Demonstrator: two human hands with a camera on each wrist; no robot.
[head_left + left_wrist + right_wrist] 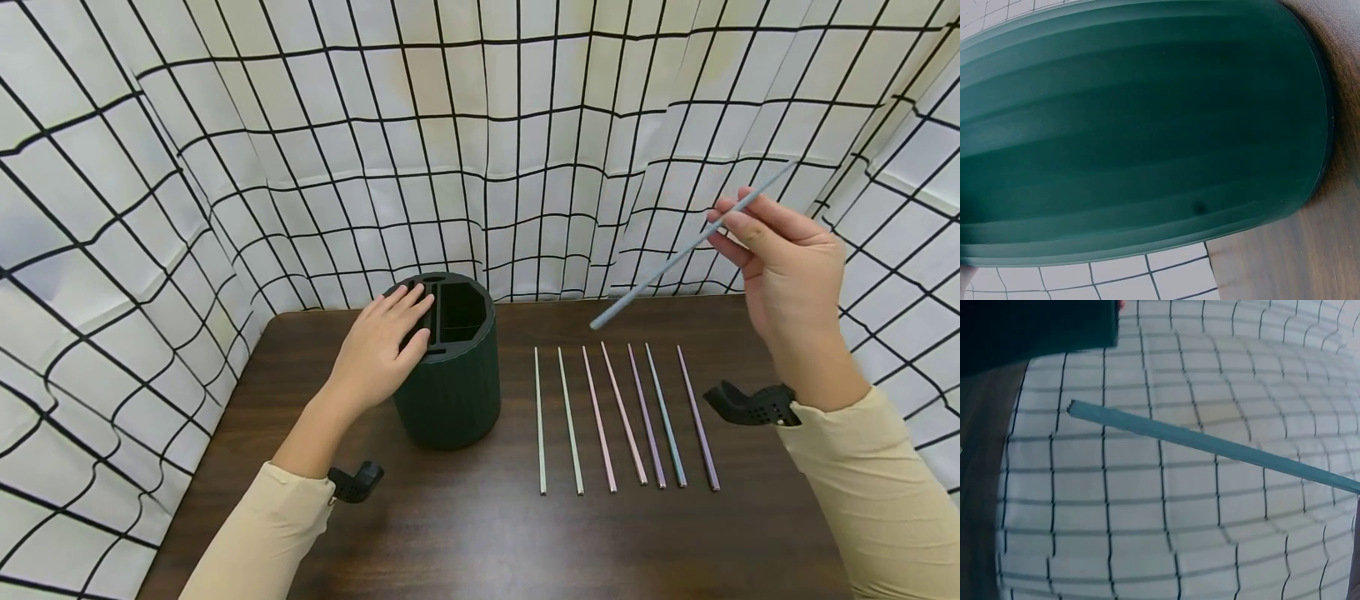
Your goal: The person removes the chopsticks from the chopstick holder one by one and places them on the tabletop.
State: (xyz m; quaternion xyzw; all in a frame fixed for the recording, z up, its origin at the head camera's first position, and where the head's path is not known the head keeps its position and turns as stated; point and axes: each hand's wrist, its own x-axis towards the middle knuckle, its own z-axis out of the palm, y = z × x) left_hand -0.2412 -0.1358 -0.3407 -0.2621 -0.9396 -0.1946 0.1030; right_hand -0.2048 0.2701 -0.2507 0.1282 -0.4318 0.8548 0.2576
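My right hand pinches a blue chopstick between thumb and fingers, above the back right of the table. The chopstick slants, its thicker end pointing down and left. In the right wrist view this chopstick crosses in front of the grid cloth. My left hand rests with extended fingers across the top of a dark green utensil holder. The holder stands upright, with a divider inside, and its left openings are partly hidden by the hand. Its ribbed side fills the left wrist view.
Several chopsticks lie in a row on the dark wooden table right of the holder: green, pink, purple and one blue. A white cloth with black grid lines surrounds the back and sides.
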